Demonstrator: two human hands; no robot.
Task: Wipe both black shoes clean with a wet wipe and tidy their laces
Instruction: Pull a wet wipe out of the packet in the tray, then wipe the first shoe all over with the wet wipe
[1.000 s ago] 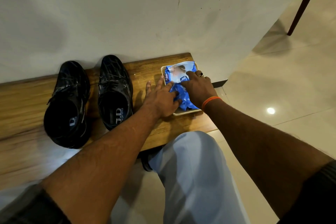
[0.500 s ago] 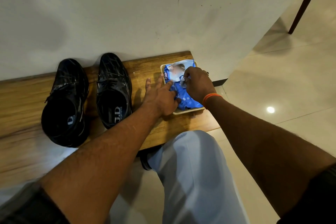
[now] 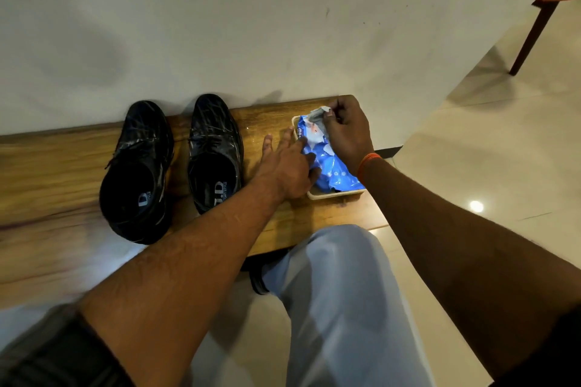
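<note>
Two glossy black lace-up shoes stand side by side on the wooden bench, toes to the wall: the left shoe (image 3: 136, 171) and the right shoe (image 3: 215, 152). To their right a blue wet wipe pack (image 3: 330, 168) lies in a small white tray (image 3: 333, 195). My left hand (image 3: 287, 163) presses flat on the pack's left side. Above the pack's far end my right hand (image 3: 347, 132) pinches a pale wipe (image 3: 317, 115) that sticks up out of the pack.
The wooden bench (image 3: 47, 185) runs along a white wall and ends just right of the tray. My knee in light trousers (image 3: 339, 292) is below the bench edge. Cream floor tiles spread to the right, with a dark chair leg (image 3: 533, 38) at the upper right.
My right hand has risen from the pack's top toward the wall, drawing a wipe upward out of the opening. My left hand still holds the pack down.
</note>
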